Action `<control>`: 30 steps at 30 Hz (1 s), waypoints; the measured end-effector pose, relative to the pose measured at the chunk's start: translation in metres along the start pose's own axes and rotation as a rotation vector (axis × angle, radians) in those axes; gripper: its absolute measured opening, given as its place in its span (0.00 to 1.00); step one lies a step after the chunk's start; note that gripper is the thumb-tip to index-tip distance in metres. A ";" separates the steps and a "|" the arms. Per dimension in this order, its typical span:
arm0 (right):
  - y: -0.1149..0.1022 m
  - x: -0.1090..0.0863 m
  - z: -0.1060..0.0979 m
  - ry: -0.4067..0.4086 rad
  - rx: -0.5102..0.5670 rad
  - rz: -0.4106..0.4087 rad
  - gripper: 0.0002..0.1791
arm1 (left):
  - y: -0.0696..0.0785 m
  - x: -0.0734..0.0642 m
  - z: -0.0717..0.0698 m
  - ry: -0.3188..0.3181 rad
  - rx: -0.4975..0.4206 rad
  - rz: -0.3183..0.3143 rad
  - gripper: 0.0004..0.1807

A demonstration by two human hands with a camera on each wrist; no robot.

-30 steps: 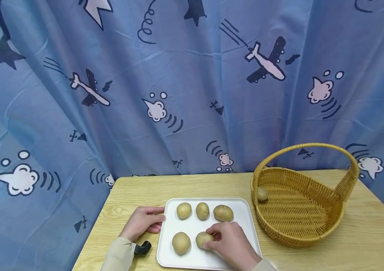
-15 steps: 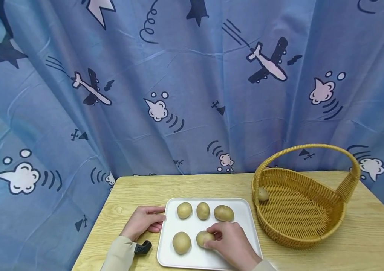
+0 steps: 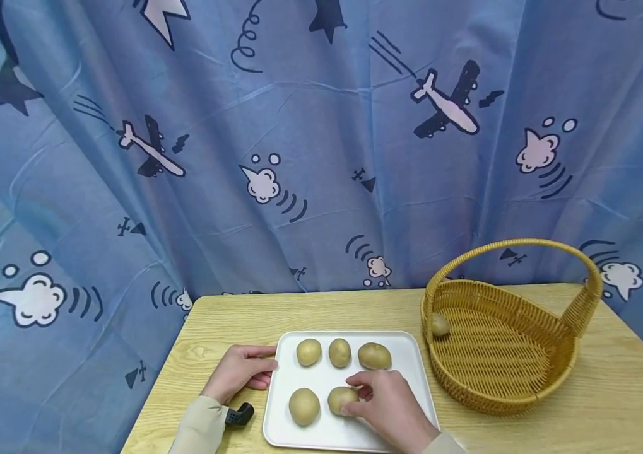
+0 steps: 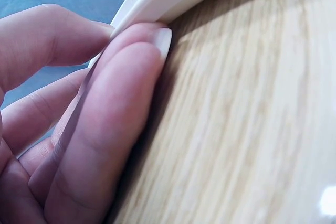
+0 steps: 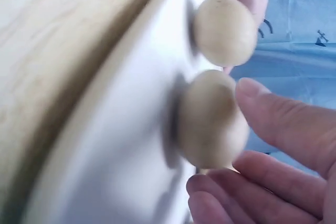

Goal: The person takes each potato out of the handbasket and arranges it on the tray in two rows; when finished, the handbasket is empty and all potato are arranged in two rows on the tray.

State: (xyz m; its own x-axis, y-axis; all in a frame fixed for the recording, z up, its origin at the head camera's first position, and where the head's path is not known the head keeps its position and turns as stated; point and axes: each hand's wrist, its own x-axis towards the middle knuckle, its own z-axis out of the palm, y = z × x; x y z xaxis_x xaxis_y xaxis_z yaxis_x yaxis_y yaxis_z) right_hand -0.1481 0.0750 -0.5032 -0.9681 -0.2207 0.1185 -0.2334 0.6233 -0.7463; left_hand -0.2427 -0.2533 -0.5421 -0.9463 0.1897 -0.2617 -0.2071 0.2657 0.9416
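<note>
My left hand [image 3: 241,372] pinches the left rim of a white tray [image 3: 276,429]; in the left wrist view the thumb [image 4: 58,38] lies over the rim and the fingers [image 4: 113,93] reach beneath it. Over the tray's front middle, my right hand [image 3: 386,403] stands loosely around a potato [image 3: 341,401] that sits on the tray. Its index fingertip is just above the potato, its thumb [image 5: 283,116] right at the side. A second potato [image 3: 304,407] lies to the left. Behind them is a row of three: a left potato [image 3: 308,352], a middle one and a right one.
On the right stands a wicker basket [image 3: 491,353] with a tall arched handle; one potato [image 3: 440,325] lies inside at its left wall. A blue patterned curtain [image 3: 321,151] hangs behind the wooden table [image 3: 230,315]. A dark strap sits at the left sleeve.
The right index finger has lifted slightly from the potato. The left hand, the tray and the other potatoes keep their places.
</note>
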 end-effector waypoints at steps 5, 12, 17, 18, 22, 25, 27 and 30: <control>-0.007 -0.001 -0.024 0.015 0.038 0.022 0.23 | 0.001 -0.001 0.000 -0.002 -0.006 -0.002 0.27; -0.001 -0.002 -0.097 0.025 0.092 0.022 0.17 | 0.001 0.000 -0.003 0.002 0.003 -0.004 0.28; 0.020 0.005 -0.153 0.025 -0.031 0.033 0.16 | 0.000 0.001 -0.005 0.003 0.005 -0.009 0.29; 0.025 0.007 -0.163 0.019 -0.058 0.042 0.17 | 0.000 0.001 -0.005 0.003 0.005 -0.010 0.29; 0.050 0.021 -0.194 0.003 -0.146 0.061 0.19 | 0.000 0.000 -0.003 0.001 0.007 -0.008 0.30; 0.069 0.032 -0.209 -0.011 -0.179 0.071 0.20 | 0.000 0.000 -0.001 -0.004 0.011 -0.006 0.30; 0.082 0.040 -0.214 -0.032 -0.171 0.071 0.21 | 0.000 -0.001 0.000 -0.007 0.010 -0.006 0.29; 0.098 0.051 -0.217 -0.078 -0.130 0.071 0.21 | 0.000 -0.002 0.002 -0.007 0.004 -0.005 0.29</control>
State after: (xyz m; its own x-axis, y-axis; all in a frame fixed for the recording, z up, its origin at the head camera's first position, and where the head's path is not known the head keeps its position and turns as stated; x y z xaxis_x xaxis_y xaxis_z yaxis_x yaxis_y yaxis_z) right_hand -0.2396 0.2876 -0.4286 -0.9738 -0.2271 0.0136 -0.1794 0.7298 -0.6597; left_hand -0.2405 -0.2516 -0.5417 -0.9433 0.1952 -0.2683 -0.2112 0.2707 0.9392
